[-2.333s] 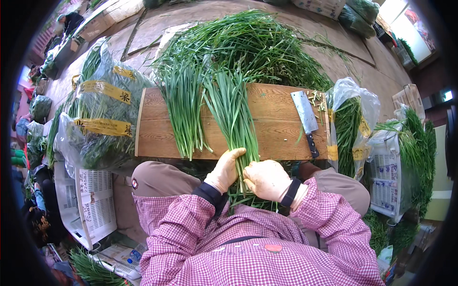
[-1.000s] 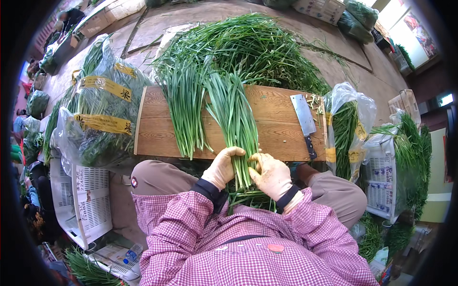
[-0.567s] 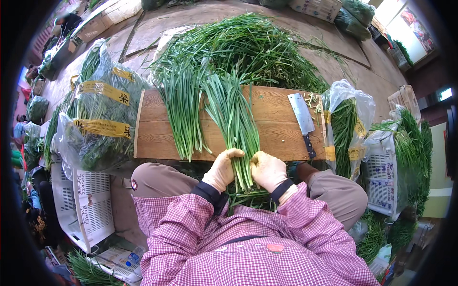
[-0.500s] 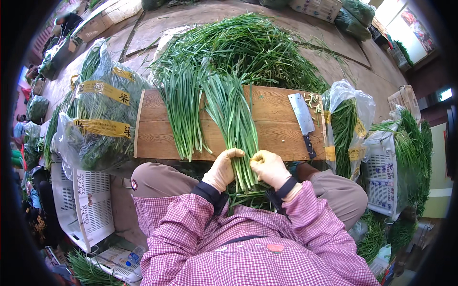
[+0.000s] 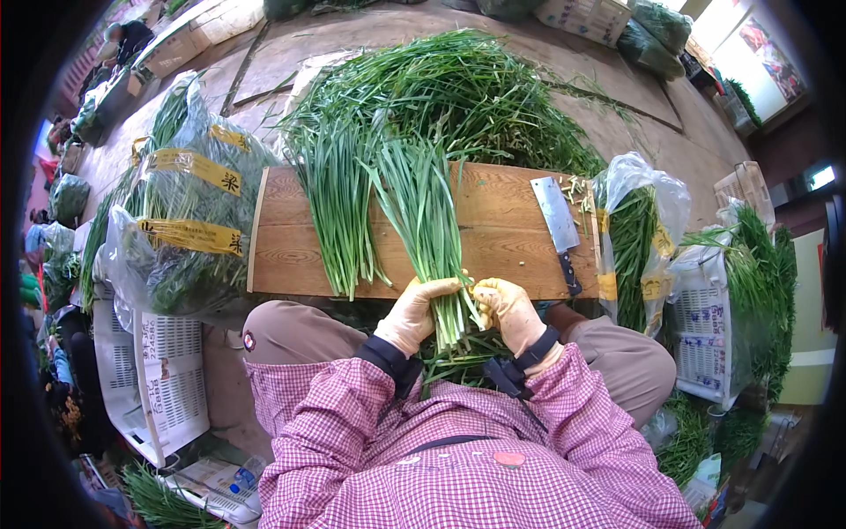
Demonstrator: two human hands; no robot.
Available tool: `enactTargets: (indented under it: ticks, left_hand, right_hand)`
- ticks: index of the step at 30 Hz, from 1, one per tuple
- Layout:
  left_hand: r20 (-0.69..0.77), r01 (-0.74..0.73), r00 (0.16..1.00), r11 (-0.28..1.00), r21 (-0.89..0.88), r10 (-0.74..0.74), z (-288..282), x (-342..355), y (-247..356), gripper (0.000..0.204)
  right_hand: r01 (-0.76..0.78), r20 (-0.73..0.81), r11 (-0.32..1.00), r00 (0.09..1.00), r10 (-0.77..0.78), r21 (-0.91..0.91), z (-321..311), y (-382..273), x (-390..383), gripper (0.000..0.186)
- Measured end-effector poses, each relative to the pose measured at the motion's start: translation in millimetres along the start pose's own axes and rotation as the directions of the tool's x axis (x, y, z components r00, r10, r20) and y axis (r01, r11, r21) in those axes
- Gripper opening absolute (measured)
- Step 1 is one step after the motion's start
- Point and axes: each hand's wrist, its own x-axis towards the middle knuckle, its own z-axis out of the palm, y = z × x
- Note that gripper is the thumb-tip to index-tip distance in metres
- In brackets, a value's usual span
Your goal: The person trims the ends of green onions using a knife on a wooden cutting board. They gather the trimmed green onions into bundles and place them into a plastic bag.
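Both hands (image 5: 458, 309) around chive bunch (image 5: 423, 212)

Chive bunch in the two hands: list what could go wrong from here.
1. The chive bunch is gripped only at its near end by the left hand and right hand, so loose blades could slide out and mix with the second bundle beside it.
2. The cleaver lies bare on the wooden board just beyond the right hand; a careless reach might meet its edge.
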Motion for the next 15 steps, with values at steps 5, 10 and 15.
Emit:
enactTargets:
  ticks: [5, 10, 15]
  left_hand:
    - [-0.109, -0.011, 0.994, 0.999, 0.044, 0.016, -7.9, 7.1, -1.7, 0.024]
    - [-0.266, -0.045, 0.961, 0.991, 0.126, 0.077, -21.6, 11.5, 5.2, 0.018]
    - [-0.249, -0.036, 0.966, 0.992, 0.124, 0.066, -22.4, 8.3, 10.6, 0.020]
  right_hand:
    - [0.053, 0.238, 0.975, 0.965, -0.105, 0.215, 0.5, -2.0, -22.3, 0.025]
    - [0.323, 0.233, 0.938, 0.909, -0.344, 0.125, -25.8, -38.7, -58.1, 0.038]
    - [0.342, 0.138, 0.940, 0.932, -0.335, -0.023, -68.1, -86.1, -93.2, 0.019]
